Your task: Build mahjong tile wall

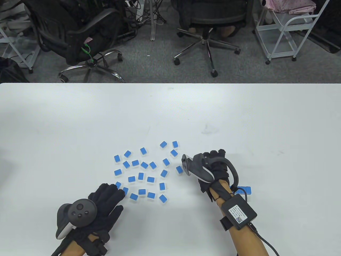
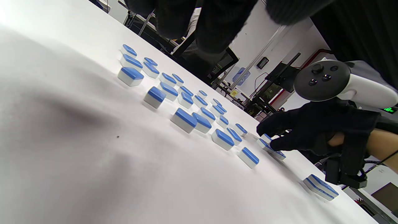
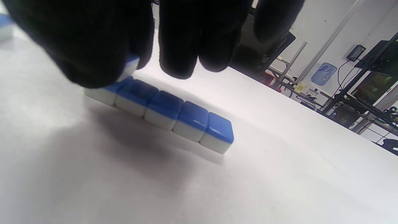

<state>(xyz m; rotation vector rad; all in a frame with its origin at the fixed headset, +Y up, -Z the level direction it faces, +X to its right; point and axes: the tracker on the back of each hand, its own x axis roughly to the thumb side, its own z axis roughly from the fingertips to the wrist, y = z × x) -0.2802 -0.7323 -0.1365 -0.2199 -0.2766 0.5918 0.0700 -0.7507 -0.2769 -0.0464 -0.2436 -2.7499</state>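
Observation:
Several loose mahjong tiles (image 1: 141, 176), blue-backed and white below, lie scattered face down mid-table; the left wrist view shows the same loose tiles (image 2: 183, 119). My left hand (image 1: 116, 193) lies flat at the scatter's near-left edge, its straight fingertips touching two tiles (image 1: 125, 190). My right hand (image 1: 217, 165) is curled at the scatter's right side. In the right wrist view its thumb and finger (image 3: 93, 46) pinch one tile (image 3: 129, 67) over the left end of a straight row of several tiles (image 3: 161, 109). A short row (image 1: 243, 190) shows beside my right forearm.
The white table (image 1: 80, 120) stretches wide behind and to both sides of the tiles. Office chairs (image 1: 207, 24) and a white cart (image 1: 287, 29) stand on the floor beyond the far edge.

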